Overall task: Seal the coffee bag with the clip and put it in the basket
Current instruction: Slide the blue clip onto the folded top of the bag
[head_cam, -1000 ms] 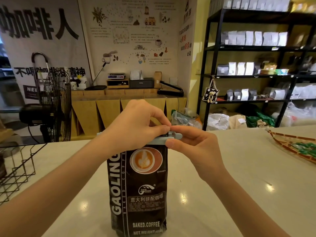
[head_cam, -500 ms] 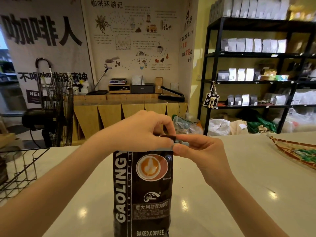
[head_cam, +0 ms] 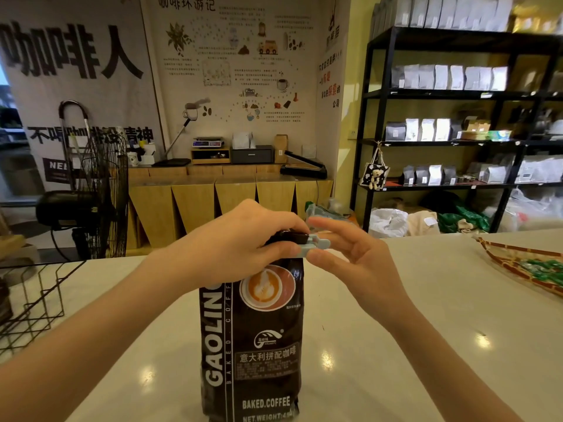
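A black coffee bag (head_cam: 253,339) with a latte picture stands upright on the white counter, near the front edge. A pale blue clip (head_cam: 315,243) runs across its folded top. My left hand (head_cam: 240,245) covers the top of the bag and grips the fold and the clip from above. My right hand (head_cam: 350,257) is just right of the clip's end, fingers spread, its fingertips close to or touching the clip. The black wire basket (head_cam: 33,300) stands at the left edge of the counter.
A woven tray (head_cam: 524,266) with green packets lies at the right on the counter (head_cam: 426,345). Behind stand a black fan (head_cam: 91,202), a wooden bench with a scale and a sealer, and black shelves (head_cam: 457,95) of bags.
My right hand has let go of the clip's end and spread its fingers. The left hand stays on the bag's top. The bag has barely moved.
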`<state>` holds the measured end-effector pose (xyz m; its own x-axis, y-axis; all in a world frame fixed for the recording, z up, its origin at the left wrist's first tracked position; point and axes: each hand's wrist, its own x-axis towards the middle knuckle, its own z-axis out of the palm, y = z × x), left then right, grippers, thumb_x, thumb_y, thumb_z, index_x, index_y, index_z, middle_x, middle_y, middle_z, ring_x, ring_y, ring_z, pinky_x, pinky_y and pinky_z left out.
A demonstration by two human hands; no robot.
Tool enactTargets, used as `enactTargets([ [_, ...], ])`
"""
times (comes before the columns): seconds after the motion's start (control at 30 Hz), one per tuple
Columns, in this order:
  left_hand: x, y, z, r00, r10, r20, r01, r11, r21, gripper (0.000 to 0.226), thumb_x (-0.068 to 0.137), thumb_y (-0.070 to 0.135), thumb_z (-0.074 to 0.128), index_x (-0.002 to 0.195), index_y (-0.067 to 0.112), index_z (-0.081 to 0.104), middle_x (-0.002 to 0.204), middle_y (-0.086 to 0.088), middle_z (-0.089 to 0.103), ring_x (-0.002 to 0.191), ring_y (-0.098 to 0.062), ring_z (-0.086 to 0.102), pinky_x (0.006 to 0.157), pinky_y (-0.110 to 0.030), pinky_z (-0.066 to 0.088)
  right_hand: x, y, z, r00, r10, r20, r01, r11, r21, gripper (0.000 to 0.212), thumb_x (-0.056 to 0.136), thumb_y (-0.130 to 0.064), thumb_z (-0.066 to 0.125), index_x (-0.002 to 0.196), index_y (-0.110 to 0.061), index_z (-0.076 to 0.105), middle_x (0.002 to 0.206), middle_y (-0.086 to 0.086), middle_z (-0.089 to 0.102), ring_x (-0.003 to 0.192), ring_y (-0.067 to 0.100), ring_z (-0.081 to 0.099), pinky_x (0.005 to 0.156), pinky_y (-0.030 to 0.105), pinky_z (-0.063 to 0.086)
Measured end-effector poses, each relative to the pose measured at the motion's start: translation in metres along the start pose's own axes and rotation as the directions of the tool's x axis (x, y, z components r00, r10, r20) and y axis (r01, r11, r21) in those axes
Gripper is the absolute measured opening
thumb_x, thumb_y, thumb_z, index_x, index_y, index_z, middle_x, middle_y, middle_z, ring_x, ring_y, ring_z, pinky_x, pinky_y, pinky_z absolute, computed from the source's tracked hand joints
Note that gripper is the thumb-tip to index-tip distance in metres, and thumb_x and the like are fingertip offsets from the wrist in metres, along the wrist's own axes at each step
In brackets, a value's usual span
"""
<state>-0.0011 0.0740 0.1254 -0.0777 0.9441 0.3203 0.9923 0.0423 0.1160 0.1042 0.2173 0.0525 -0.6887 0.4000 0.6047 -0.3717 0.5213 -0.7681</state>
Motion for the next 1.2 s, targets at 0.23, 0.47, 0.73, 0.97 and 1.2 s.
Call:
enactTargets([
  [0.23, 0.001, 0.001, -0.001, 1.0, 0.011, 0.002, -0.011, 1.0, -0.004, 0.033, 0.088, 0.03, 0.046, 0.119, 0.025, 0.053, 0.094, 0.003, 0.069, 0.077, -0.007, 0.062, 0.074, -0.022, 0.046, -0.005, 0.004, 0.015, 0.988, -0.157, -0.008, 0.15, 0.954, -0.258, 0.016, 0.083, -0.042, 0.048, 0.094, -0.033, 0.054, 0.083, -0.023, 0.054, 0.083, -0.009, 0.052, 0.069, 0.005, 0.039],
  [0.47, 0.003, 0.001, 0.003, 0.999, 0.041, -0.028, -0.04, 0.998, 0.04, 0.034, 0.088, 0.033, 0.044, 0.121, 0.025, 0.052, 0.1, 0.005, 0.069, 0.082, -0.005, 0.061, 0.073, -0.019, 0.047, -0.003, 0.006, 0.013, 0.984, -0.175, -0.041, 0.162, 0.961, -0.223, 0.027, 0.081, -0.043, 0.046, 0.097, -0.027, 0.06, 0.085, -0.012, 0.064, 0.082, 0.008, 0.057, 0.066, 0.017, 0.047],
  [0.73, 0.003, 0.002, 0.007, 0.992, 0.067, -0.111, -0.06, 0.996, 0.063, 0.034, 0.088, 0.03, 0.047, 0.119, 0.021, 0.056, 0.101, 0.001, 0.071, 0.085, -0.007, 0.063, 0.069, -0.014, 0.045, -0.007, 0.004, 0.016, 0.99, -0.052, -0.131, 0.038, 0.993, -0.111, 0.017, 0.077, -0.039, 0.06, 0.092, -0.033, 0.066, 0.086, -0.01, 0.067, 0.081, 0.018, 0.061, 0.07, 0.036, 0.053],
  [0.97, 0.001, 0.005, 0.012, 0.989, 0.012, -0.147, 0.0, 0.997, 0.076, 0.032, 0.088, 0.033, 0.044, 0.116, 0.022, 0.056, 0.1, 0.002, 0.068, 0.087, -0.009, 0.061, 0.078, -0.026, 0.05, -0.009, -0.001, 0.015, 0.986, -0.06, -0.153, 0.05, 0.996, -0.068, 0.016, 0.076, -0.034, 0.062, 0.089, -0.032, 0.07, 0.083, -0.015, 0.071, 0.081, 0.013, 0.065, 0.07, 0.029, 0.055],
  [1.2, 0.0, 0.004, 0.011, 0.99, 0.002, -0.142, 0.007, 0.998, 0.062, 0.031, 0.087, 0.033, 0.045, 0.113, 0.021, 0.056, 0.092, 0.003, 0.068, 0.078, -0.007, 0.06, 0.07, -0.025, 0.049, 0.0, -0.008, -0.007, 0.995, 0.002, 0.104, 0.009, 0.995, -0.104, 0.021, 0.075, -0.031, 0.06, 0.095, -0.036, 0.065, 0.072, -0.025, 0.069, 0.079, 0.002, 0.062, 0.071, 0.012, 0.049],
])
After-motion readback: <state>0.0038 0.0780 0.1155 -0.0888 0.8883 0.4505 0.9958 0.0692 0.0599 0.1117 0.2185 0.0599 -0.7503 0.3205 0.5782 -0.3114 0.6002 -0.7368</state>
